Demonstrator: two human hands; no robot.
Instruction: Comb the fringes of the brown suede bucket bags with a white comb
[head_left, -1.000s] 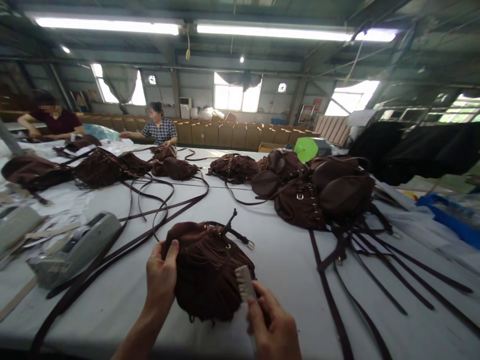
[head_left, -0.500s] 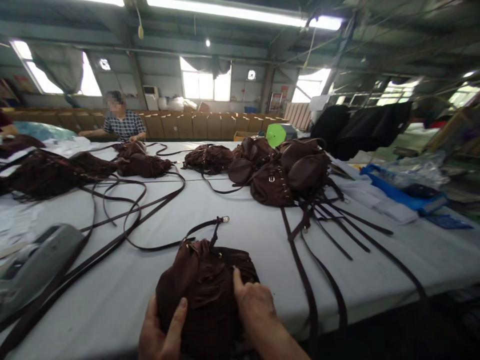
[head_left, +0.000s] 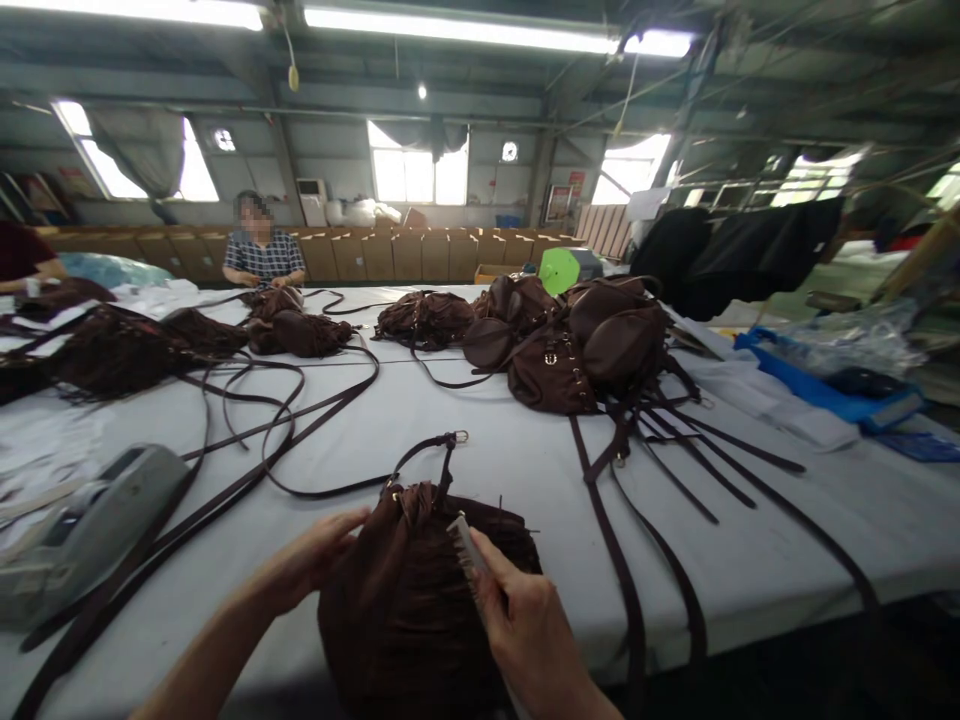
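Observation:
A dark brown fringed bag [head_left: 409, 590] lies on the white table [head_left: 510, 450] right in front of me. My left hand [head_left: 311, 560] rests on the bag's upper left side, fingers curled against it. My right hand [head_left: 525, 630] is closed round a small pale comb [head_left: 466, 543], whose teeth sit against the fringe near the top of the bag. A thin brown strap with a metal clasp [head_left: 450, 440] runs from the bag's top across the table.
A pile of brown bags [head_left: 577, 345] with long straps [head_left: 645, 500] lies at centre right; more fringed bags [head_left: 127, 350] sit at left. A grey tape dispenser [head_left: 90, 530] stands at near left. A person in a checked shirt [head_left: 262, 255] sits across the table. Blue tray [head_left: 825, 390] at right.
My left hand moved from under the bag's lower left up to its upper left side. The right hand shifted back and the comb now shows against the fringe.

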